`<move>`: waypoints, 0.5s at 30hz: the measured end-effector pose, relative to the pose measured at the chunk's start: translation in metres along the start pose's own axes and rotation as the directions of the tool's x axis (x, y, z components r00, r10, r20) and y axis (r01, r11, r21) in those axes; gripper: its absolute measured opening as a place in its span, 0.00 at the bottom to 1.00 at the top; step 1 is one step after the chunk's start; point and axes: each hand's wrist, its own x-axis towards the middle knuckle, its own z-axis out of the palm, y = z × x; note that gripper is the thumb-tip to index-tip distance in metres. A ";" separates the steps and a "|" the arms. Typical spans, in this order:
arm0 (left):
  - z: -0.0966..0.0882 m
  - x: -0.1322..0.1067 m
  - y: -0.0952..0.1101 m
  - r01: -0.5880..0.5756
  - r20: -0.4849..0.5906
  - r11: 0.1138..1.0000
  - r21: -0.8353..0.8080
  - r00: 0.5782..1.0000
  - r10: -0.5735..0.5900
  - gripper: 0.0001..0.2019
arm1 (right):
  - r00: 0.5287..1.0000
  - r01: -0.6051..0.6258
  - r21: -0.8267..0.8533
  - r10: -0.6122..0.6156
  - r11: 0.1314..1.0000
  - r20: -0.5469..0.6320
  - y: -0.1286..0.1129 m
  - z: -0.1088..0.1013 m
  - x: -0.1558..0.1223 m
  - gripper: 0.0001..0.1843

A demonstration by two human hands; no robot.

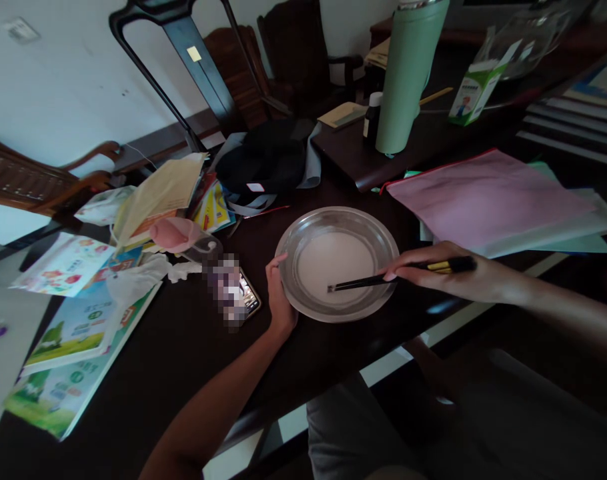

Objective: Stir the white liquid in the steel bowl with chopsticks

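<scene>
A round metal basin (386, 250) with a whitish content, perhaps liquid, sits on the dark table. My left hand (280, 293) grips its left rim, thumb over the edge and the other fingers mostly hidden behind the wall. Held in my right hand (428, 270) is a pair of black chopsticks (361, 282) with gold bands near the upper end. Their tips reach over the basin's right rim and down toward the pale surface; whether they touch it I cannot tell. Left of my left hand lies a phone (248, 293), partly blurred out.
A pink zip folder (488, 197) lies right of the basin. Behind stand a green thermos (411, 80), a small dark bottle (372, 119) and a green-white carton (476, 93). A black bag (263, 157), a pink-lidded cup (183, 239) and workbooks (78, 327) occupy the left side.
</scene>
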 end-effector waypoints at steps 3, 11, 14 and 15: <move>0.000 -0.001 0.000 -0.028 0.009 1.000 0.012 1.000 0.028 0.21 | 0.998 0.056 0.026 -0.055 0.998 -0.014 0.008 0.015 0.012 0.20; -0.002 0.003 -0.005 -0.007 0.012 1.000 0.000 1.000 0.007 0.25 | 0.984 0.074 -0.007 -0.074 0.997 -0.161 0.017 0.024 0.034 0.19; -0.004 0.003 -0.005 -0.015 0.020 1.000 -0.007 1.000 0.015 0.27 | 0.977 0.065 -0.051 -0.074 0.997 -0.202 0.009 0.018 0.031 0.18; -0.004 0.003 -0.005 -0.010 0.020 1.000 -0.009 1.000 0.010 0.27 | 0.975 0.051 -0.071 -0.065 0.996 -0.212 0.005 0.015 0.029 0.18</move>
